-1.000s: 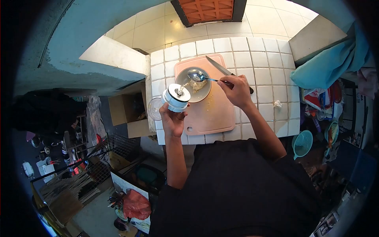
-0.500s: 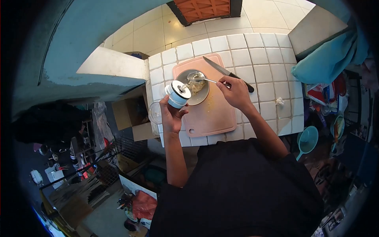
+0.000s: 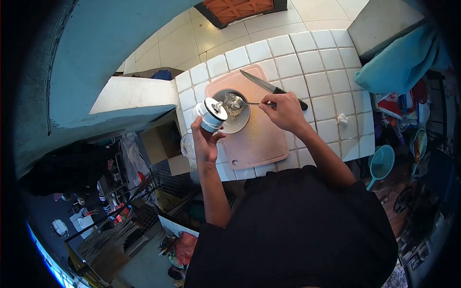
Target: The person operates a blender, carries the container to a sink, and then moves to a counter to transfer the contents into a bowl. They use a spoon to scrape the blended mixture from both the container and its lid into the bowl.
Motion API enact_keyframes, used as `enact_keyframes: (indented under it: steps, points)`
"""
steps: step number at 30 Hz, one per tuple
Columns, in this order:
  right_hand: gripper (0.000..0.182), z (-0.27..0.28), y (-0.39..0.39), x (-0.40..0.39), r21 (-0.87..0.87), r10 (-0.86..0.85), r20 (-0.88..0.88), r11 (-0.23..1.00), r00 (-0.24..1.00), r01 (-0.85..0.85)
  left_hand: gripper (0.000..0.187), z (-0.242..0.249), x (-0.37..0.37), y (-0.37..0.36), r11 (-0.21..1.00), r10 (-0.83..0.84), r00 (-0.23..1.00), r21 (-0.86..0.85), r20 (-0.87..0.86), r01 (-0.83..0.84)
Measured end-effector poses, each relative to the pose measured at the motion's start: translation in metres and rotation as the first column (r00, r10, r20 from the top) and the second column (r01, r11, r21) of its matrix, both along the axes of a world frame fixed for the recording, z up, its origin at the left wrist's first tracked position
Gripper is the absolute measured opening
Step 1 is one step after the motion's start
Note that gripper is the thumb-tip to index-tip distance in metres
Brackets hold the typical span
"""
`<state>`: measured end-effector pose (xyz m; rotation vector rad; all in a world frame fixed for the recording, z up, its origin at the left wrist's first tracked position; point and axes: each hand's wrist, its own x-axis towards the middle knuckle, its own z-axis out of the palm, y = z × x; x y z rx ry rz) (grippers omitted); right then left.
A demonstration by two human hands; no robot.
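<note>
My left hand (image 3: 206, 146) is wrapped round a small white and pale-blue cylinder (image 3: 209, 117), tilted by the bowl's left side. Its flat white face has a dark rim and a light lump at the centre. My right hand (image 3: 285, 113) grips the handle of a metal spoon (image 3: 253, 103). The spoon's head is inside a grey bowl (image 3: 246, 123), among pale, chopped-looking food (image 3: 234, 113). Under the bowl lies a pink cutting board (image 3: 261, 146), with small yellowish bits on it. A knife (image 3: 261, 83) with a dark handle rests across the board's far right edge, partly behind my right hand.
A clear round container (image 3: 187, 145) stands at the left edge of the white-tiled counter (image 3: 331, 101). A small white lump (image 3: 342, 119) sits on the right-hand tiles. Teal cloth (image 3: 391, 74) hangs at the right, above a turquoise strainer (image 3: 382, 163). A cardboard box (image 3: 158, 144) is at the left.
The spoon's head has gone from the bowl's far rim down into the food. The cylinder has shifted slightly left with my left hand. The whole view has turned a little.
</note>
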<state>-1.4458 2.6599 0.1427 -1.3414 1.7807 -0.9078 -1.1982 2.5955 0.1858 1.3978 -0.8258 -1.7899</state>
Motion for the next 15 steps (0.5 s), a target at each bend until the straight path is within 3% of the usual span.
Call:
enact_keyframes:
  steps: [3,5,9,11,13,15]
  points:
    - [0.017,0.003,0.0,0.003,-0.095,0.017,-0.091,0.995,0.996,-0.025,0.056,0.006,-0.001,0.0,0.997,0.051,0.996,-0.068,0.073,-0.046]
    - [0.016,0.005,-0.002,0.007,-0.166,-0.003,-0.071,0.986,0.997,-0.009,0.049,0.016,0.0,0.004,0.987,0.08,0.995,-0.142,0.061,-0.07]
    - [0.015,-0.002,-0.008,0.017,-0.145,0.037,-0.155,0.988,0.987,-0.06,0.051,0.026,0.018,0.015,0.947,0.108,0.994,-0.303,0.004,-0.102]
    - [0.015,-0.003,-0.01,0.019,-0.017,0.11,-0.257,0.993,0.96,-0.119,0.053,0.03,0.034,0.022,0.933,0.163,0.986,-0.322,-0.023,-0.162]
    - [0.015,0.003,-0.01,0.02,-0.075,0.095,-0.283,0.99,0.954,-0.121,0.06,0.04,0.045,0.03,0.839,0.378,0.922,-0.392,-0.08,-0.378]
    - [0.016,0.005,-0.009,0.023,-0.132,0.095,-0.301,0.981,0.949,-0.139,0.061,0.049,0.063,0.04,0.794,0.455,0.888,-0.421,-0.066,-0.438]
